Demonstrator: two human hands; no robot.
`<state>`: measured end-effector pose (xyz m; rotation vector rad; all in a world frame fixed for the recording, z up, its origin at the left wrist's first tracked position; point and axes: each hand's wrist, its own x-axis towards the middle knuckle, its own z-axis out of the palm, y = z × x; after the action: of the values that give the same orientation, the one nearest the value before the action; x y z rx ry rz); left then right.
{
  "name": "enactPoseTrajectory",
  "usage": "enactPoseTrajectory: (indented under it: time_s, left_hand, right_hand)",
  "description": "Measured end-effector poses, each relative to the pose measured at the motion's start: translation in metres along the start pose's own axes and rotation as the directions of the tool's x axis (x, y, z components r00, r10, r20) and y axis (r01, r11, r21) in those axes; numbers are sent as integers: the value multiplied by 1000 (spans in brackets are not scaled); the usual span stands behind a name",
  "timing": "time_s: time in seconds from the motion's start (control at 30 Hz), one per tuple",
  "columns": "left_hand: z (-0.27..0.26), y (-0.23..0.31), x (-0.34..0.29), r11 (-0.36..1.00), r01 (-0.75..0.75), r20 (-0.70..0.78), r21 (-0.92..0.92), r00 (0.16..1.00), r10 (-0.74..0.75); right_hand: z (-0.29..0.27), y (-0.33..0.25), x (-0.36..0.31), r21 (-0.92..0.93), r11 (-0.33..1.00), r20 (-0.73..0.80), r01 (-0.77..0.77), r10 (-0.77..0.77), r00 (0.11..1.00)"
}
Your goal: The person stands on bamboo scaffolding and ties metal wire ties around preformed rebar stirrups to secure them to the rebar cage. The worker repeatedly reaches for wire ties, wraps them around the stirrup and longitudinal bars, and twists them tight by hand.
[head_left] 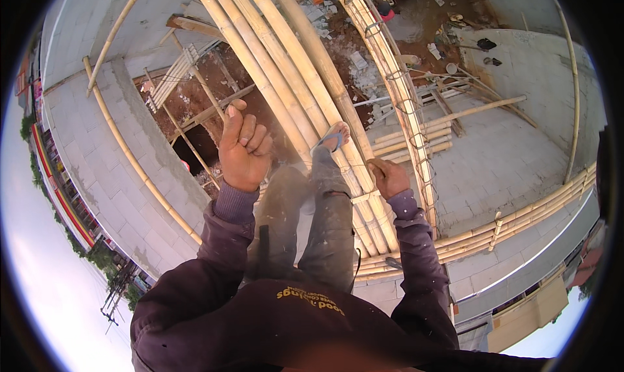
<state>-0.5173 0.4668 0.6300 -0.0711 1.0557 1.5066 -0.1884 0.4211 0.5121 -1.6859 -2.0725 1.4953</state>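
Observation:
My left hand is raised over the gap left of the bamboo poles, its fingers curled and the thumb near the index finger. Whatever it pinches, if anything, is too thin to make out. Beside the right edge of the bamboo poles, my right hand is closed with its fingertips bent down; its grip is hidden. The poles run lengthwise side by side beneath me. My sandalled foot rests on them. To the right of that hand stretches a rebar cage with wire stirrups along bamboo strips.
Grey block walls stand on both sides. Far below lies a dirt floor with rubble, loose planks and a bucket. Bundled horizontal bamboo poles cross at the near right. A slanting bamboo pole leans along the left wall.

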Motion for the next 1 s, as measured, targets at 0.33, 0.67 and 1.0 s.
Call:
enactPoseTrajectory:
  time_s: [0.33,0.67,1.0]
  left_hand:
    - [-9,121,116,991,-119,308,-68,942,134]
    - [38,49,237,975,170,-291,142,949,-123]
    - [83,113,285,876,480,-109,51,874,-473]
  right_hand:
    - [-86,-137,19,909,413,181,58,-516,837]
    - [-71,-160,150,20,993,-1,114,-114,993]
    - [-58,-183,214,658,740,-321,-138,442,838]
